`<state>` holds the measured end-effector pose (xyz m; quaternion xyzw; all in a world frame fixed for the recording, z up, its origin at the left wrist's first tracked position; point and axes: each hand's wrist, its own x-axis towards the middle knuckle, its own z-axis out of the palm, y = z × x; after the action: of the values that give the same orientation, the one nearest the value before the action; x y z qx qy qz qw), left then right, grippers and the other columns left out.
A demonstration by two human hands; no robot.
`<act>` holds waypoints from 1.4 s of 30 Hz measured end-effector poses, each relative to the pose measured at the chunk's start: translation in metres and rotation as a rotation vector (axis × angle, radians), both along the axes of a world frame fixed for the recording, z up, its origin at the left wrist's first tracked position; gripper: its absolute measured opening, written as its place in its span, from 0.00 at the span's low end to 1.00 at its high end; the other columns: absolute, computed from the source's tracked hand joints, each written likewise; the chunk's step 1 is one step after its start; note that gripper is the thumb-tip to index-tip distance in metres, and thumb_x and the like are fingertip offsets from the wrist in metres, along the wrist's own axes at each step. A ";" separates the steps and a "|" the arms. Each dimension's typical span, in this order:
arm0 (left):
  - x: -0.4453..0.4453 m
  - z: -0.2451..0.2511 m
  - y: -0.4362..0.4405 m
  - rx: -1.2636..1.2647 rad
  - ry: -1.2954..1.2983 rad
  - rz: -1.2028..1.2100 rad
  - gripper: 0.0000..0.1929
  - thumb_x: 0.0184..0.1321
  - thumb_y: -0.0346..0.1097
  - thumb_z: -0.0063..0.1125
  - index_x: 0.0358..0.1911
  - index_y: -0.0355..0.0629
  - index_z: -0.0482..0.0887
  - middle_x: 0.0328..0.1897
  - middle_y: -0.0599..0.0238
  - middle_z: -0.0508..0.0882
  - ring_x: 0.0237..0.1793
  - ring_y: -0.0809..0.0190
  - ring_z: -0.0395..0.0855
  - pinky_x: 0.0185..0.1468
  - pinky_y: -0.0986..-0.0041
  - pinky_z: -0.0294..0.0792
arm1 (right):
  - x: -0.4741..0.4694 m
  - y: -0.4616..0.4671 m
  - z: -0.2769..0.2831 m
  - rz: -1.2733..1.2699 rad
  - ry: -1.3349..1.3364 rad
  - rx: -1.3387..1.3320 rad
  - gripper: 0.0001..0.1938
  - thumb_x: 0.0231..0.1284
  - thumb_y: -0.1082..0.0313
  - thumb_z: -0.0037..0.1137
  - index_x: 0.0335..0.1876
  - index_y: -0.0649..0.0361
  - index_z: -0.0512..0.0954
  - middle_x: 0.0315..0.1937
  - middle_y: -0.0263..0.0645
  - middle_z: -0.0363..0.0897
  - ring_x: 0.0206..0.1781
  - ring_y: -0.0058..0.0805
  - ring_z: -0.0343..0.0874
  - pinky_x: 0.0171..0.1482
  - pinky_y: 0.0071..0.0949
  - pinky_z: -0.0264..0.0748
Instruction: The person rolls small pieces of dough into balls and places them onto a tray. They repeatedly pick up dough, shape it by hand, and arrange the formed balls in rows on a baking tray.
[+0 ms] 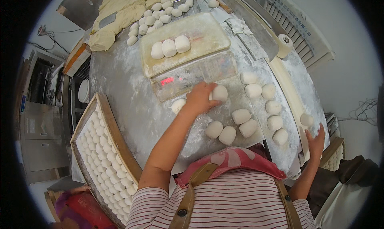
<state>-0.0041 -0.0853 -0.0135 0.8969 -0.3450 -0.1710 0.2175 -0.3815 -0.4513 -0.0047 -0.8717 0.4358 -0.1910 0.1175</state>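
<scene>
My left hand (201, 97) is closed around white dough pieces, with one round dough piece (219, 93) showing between thumb and fingers, just below the digital scale's display (192, 76). On the scale's floury pan (186, 46) three dough pieces (169, 47) sit side by side. Another dough piece (178, 105) lies partly behind my left wrist. My right hand (315, 139) has its fingers spread beside a dough piece (307, 120) on the conveyor belt (288, 82) at the right; it holds nothing. Between my hands, several dough pieces (248, 128) lie on the metal table.
A wooden tray (120, 139) filled with dough pieces leans at the left, near another person's arm (79, 189). At the back lie a large dough sheet (126, 11), a scraper (107, 20), many dough balls (150, 20) and a rolling pin (220, 2). A roller (285, 44) stands beside the belt.
</scene>
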 end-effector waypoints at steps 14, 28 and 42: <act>-0.012 0.049 0.185 -0.087 -0.094 0.083 0.40 0.49 0.34 0.77 0.69 0.49 0.73 0.60 0.58 0.80 0.62 0.52 0.75 0.67 0.59 0.66 | 0.035 -0.023 -0.027 0.197 0.224 -0.123 0.18 0.62 0.53 0.66 0.49 0.59 0.82 0.44 0.48 0.84 0.46 0.51 0.83 0.47 0.42 0.78; -0.110 0.037 0.055 -0.170 -0.118 -0.302 0.37 0.44 0.36 0.75 0.63 0.52 0.77 0.66 0.51 0.76 0.67 0.45 0.72 0.67 0.48 0.62 | 0.148 -0.024 -0.013 0.314 0.290 -0.030 0.33 0.61 0.52 0.62 0.71 0.48 0.66 0.43 0.51 0.86 0.45 0.50 0.86 0.46 0.46 0.79; -0.147 -0.008 0.078 -0.080 -0.263 -0.288 0.16 0.54 0.36 0.62 0.48 0.64 0.85 0.59 0.67 0.80 0.62 0.55 0.76 0.62 0.43 0.62 | 0.259 0.174 0.019 1.040 -0.128 0.571 0.27 0.60 0.63 0.67 0.65 0.55 0.74 0.56 0.47 0.83 0.56 0.40 0.84 0.59 0.36 0.77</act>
<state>-0.1510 -0.0069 -0.0216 0.8435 -0.5016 -0.0679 0.1796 -0.1224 -0.2775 0.0145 -0.8913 -0.0223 -0.0359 0.4515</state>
